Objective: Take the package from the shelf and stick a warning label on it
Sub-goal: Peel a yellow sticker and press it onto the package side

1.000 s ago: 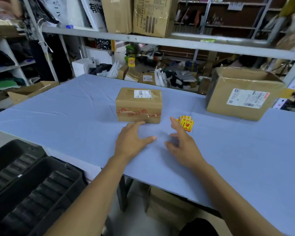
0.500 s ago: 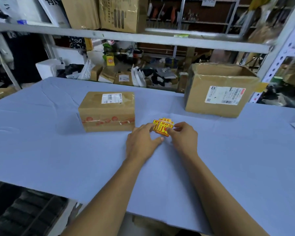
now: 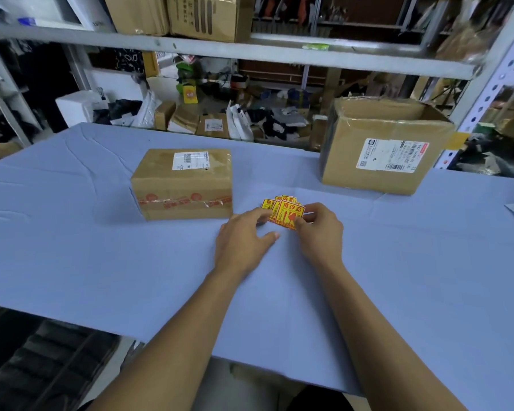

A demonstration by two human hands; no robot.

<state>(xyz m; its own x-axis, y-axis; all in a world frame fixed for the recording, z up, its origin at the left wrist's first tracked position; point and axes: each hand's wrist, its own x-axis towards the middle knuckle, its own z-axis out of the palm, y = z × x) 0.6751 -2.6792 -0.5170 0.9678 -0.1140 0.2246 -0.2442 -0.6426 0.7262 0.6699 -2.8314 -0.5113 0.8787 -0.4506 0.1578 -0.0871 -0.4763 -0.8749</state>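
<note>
The package point(image 3: 183, 183) sits on the bench point(image 3: 72, 247) ahead of me and to the left. Just right of it, nearer me, lies the small pile of warning labels point(image 3: 284, 210), with my left hand point(image 3: 244, 243) at its left edge and my right hand point(image 3: 319, 229) at its right, pinching the top label. A bigger carton point(image 3: 380, 146) stands at the back right of the bench, well apart from the package. Behind the bench runs a shelf point(image 3: 250, 56) carrying boxes point(image 3: 190, 14), with loose parcels point(image 3: 211, 126) below it.
</note>
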